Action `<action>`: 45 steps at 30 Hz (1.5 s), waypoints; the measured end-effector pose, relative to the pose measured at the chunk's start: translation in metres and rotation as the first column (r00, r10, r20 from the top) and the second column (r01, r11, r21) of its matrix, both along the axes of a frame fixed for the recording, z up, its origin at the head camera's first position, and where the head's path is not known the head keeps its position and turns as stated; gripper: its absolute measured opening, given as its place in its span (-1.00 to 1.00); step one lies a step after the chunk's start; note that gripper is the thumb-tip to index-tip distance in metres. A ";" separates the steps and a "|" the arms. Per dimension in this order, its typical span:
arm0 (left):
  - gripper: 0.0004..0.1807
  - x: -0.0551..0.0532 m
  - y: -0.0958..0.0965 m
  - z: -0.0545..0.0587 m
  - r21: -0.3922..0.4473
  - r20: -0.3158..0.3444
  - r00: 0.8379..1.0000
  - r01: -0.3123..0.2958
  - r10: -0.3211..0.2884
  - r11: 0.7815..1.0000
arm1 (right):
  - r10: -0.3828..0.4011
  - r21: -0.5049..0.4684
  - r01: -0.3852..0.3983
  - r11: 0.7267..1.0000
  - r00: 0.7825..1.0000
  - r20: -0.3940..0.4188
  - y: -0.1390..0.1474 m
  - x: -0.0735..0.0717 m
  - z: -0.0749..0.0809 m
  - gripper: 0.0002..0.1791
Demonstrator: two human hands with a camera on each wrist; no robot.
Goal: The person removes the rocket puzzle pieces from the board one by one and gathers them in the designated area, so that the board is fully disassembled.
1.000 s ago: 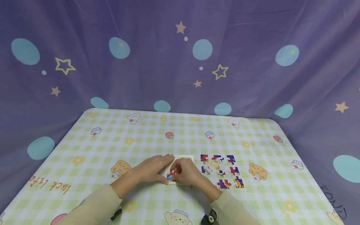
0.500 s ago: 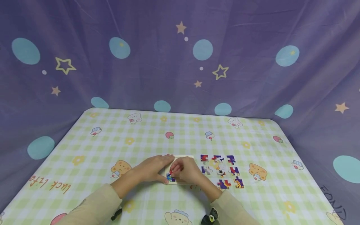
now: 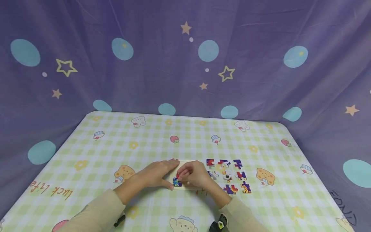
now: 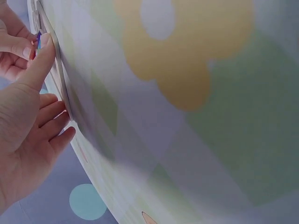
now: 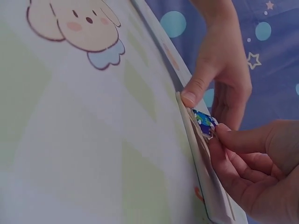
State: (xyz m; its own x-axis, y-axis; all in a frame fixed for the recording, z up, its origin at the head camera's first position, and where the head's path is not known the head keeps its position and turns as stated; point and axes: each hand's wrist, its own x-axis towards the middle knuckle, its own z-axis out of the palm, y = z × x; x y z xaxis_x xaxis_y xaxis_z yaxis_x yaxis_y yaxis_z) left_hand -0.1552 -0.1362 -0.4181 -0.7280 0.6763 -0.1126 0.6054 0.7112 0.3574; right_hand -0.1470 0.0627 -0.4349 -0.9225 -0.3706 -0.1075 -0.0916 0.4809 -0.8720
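Since a second ago the right hand (image 3: pixel 193 175) has slid slightly leftward over the tray (image 3: pixel 185 163), and the blue piece (image 3: pixel 176 182) in the tray's near-left corner now shows more fully, apparently seated; a red piece (image 3: pixel 178 176) sits pinched at the fingertips just beyond it. That suggests one piece is placed and the next is being fitted. The left hand (image 3: pixel 157 174) has not moved: fingers straight and together along the tray's left edge, thumb (image 5: pixel 192 95) pressed to the near corner, steadying it. The tray is a pale, thin-rimmed board; the blue piece is glossy with green specks. Right of the tray lie the loose pieces (image 3: pixel 229 176) in rows.
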 end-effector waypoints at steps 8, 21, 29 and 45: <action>0.01 0.000 0.001 0.000 0.001 0.006 1.000 -0.002 0.002 1.000 | -0.053 0.001 0.053 0.999 0.997 0.051 0.023 0.004 0.003 -0.86; 0.01 0.001 0.001 0.001 -0.024 -0.019 1.000 -0.008 0.007 1.000 | -0.118 0.026 0.118 0.993 0.993 0.024 0.068 0.020 0.003 -0.84; 0.00 0.003 0.003 0.001 -0.018 -0.004 1.000 -0.028 0.028 0.999 | -0.111 0.114 0.121 0.986 0.990 -0.087 0.094 0.033 0.003 -0.89; -0.03 0.002 0.003 0.000 0.027 0.004 0.999 -0.051 0.051 0.998 | -0.184 0.230 0.227 0.946 0.964 -0.193 0.100 0.037 0.005 -0.91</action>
State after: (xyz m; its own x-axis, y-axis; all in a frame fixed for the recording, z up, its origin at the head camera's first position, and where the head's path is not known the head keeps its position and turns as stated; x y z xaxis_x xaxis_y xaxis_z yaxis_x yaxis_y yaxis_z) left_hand -0.1530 -0.1336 -0.4186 -0.7615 0.6409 -0.0973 0.5670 0.7313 0.3790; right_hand -0.1105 0.1625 -0.4298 -0.9883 -0.1523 -0.0100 -0.1013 0.7033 -0.7036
